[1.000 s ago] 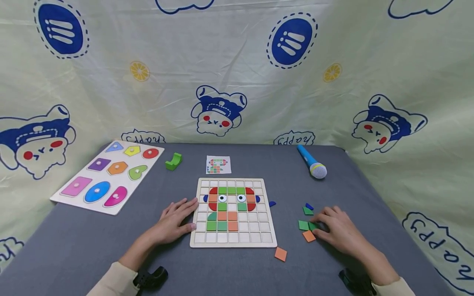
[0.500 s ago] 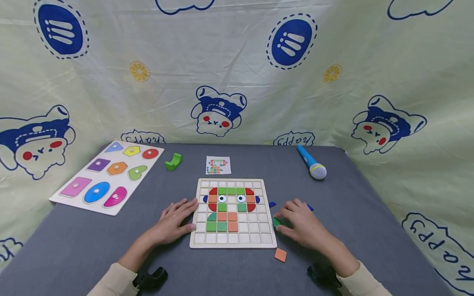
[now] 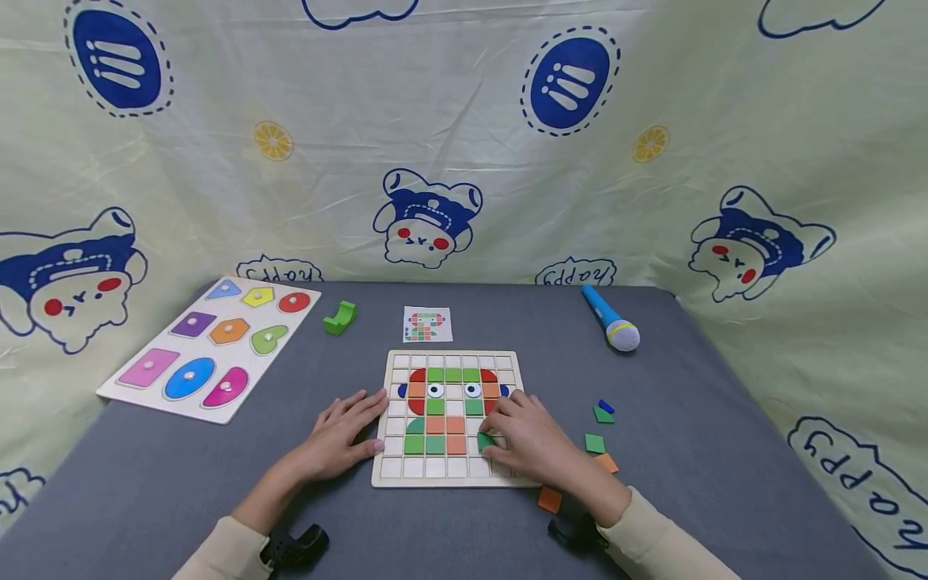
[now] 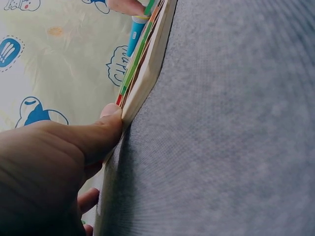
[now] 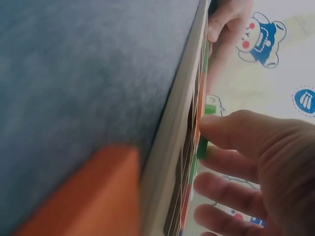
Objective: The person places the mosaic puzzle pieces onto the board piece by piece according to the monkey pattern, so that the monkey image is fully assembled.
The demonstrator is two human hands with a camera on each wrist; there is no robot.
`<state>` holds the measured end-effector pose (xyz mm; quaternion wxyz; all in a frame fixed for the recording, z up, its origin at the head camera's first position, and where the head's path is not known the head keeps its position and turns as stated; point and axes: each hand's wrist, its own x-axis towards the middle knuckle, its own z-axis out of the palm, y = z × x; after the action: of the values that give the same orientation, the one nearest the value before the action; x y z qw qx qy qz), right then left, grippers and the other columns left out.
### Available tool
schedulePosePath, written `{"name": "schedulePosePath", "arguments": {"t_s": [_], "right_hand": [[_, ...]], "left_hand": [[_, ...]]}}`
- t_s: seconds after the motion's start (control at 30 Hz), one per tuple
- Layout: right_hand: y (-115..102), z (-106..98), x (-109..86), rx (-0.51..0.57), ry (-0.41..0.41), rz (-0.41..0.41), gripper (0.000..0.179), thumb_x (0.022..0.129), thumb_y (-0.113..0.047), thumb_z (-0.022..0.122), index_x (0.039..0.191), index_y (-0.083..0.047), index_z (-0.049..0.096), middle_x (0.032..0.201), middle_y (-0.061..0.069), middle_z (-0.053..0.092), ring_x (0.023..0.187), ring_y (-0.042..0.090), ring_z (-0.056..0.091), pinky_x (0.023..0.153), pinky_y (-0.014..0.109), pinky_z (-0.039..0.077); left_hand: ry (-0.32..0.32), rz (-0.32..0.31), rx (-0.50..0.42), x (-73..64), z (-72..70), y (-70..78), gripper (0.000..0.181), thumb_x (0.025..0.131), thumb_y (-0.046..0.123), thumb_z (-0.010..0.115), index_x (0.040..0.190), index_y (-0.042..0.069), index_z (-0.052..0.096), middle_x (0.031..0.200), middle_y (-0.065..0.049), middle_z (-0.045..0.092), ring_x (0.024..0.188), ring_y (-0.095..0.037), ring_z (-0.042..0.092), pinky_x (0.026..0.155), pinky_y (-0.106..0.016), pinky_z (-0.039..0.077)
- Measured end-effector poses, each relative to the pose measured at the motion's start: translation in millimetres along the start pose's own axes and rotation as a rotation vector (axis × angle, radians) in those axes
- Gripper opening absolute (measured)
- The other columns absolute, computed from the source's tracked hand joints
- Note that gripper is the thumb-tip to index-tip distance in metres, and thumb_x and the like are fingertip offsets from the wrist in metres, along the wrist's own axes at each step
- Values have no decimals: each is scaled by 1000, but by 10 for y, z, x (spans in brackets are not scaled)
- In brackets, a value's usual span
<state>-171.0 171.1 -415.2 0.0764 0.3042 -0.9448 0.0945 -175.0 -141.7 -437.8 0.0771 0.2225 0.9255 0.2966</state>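
A wooden grid board point(image 3: 455, 480) lies on the table, with red, orange, green and blue tiles and two eye tiles forming a figure. My left hand point(image 3: 339, 439) rests against its left edge, fingers extended. In the left wrist view, the thumb point(image 4: 101, 135) touches the board's side. My right hand point(image 3: 536, 439) is over the board's right half, pinching a green tile point(image 3: 485, 441) between thumb and finger. The right wrist view has this green tile point(image 5: 202, 147) held on edge, close over the board. Beyond the board lies a picture card point(image 3: 428, 324) printed with a similar figure.
Right of the board lie loose green tiles point(image 3: 594, 444), orange tiles point(image 3: 549, 499) and a blue piece point(image 3: 606, 407). A toy microphone point(image 3: 611, 318) is at the back right. A shape puzzle board point(image 3: 163, 330) and a green curved block point(image 3: 340, 317) occupy the back left.
My right hand has picked up a green tile from the loose pieces and carried it left over the board. The left hand has stayed at the board's edge.
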Motion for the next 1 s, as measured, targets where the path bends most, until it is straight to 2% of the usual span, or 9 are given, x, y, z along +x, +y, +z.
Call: {"name": "schedulePosePath", "arguments": {"t_s": [0.33,0.57,0.8,1.0], "right_hand": [[-75,34,68,-35,-5,-10,17,76,-34,76,87,-23,71,87,-7,58,79,11,37,70,27,30],[-115,26,77,-48,-40,17,20,75,-37,76,86,-22,70,88,-6,57,82,12,39,74,31,35],[-123,31,70,-58,-12,6,22,74,-40,78,84,-22,70,87,-5,58,81,13,40,74,31,35],[-115,10,39,-47,-22,30,24,73,-40,78,87,-22,71,88,-6,58,84,13,41,74,31,34]], "left_hand": [[5,7,-8,-5,8,-6,66,91,31,60,147,9,33,155,-9,30,144,-39,18,111,-64,5],[9,12,-12,-10,10,-9,66,91,32,60,147,9,34,155,-9,30,144,-39,18,111,-64,6],[8,6,-7,-9,6,-12,65,92,32,60,147,9,34,155,-8,30,144,-39,18,111,-64,5],[5,7,-3,-11,12,-14,65,92,33,59,147,10,33,156,-8,29,144,-38,18,111,-64,6]]}}
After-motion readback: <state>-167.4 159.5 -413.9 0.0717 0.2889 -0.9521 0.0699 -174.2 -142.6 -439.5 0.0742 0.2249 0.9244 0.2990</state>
